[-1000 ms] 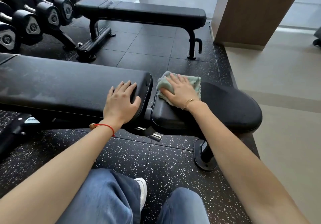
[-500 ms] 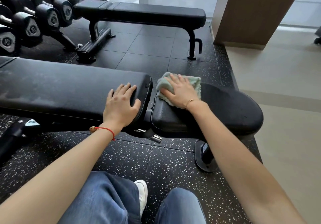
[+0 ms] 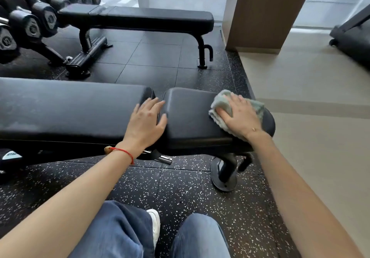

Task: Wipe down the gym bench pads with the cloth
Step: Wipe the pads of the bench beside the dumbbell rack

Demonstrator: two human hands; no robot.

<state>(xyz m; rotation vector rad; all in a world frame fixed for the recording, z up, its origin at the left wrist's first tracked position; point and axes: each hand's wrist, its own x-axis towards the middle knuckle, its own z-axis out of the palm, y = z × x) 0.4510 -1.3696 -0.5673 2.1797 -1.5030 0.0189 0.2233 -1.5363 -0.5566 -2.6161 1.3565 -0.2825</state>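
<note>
A black gym bench runs across the view with a long back pad (image 3: 70, 107) on the left and a shorter seat pad (image 3: 190, 113) on the right. A pale green cloth (image 3: 220, 105) lies folded on the seat pad's right end. My right hand (image 3: 240, 115) presses flat on the cloth and covers much of it. My left hand (image 3: 146, 119) rests with fingers spread across the gap between the two pads, its fingertips on the seat pad's left edge.
A second black bench (image 3: 140, 17) stands behind. A rack of dumbbells (image 3: 30, 23) fills the far left. A wooden pillar (image 3: 264, 11) rises at the back right, with a treadmill base (image 3: 352, 39) beyond. My knees in jeans (image 3: 124, 235) are below the bench.
My right hand has slid the cloth from the seat pad's left end to its right end. My left hand has shifted slightly right, onto the gap between the pads.
</note>
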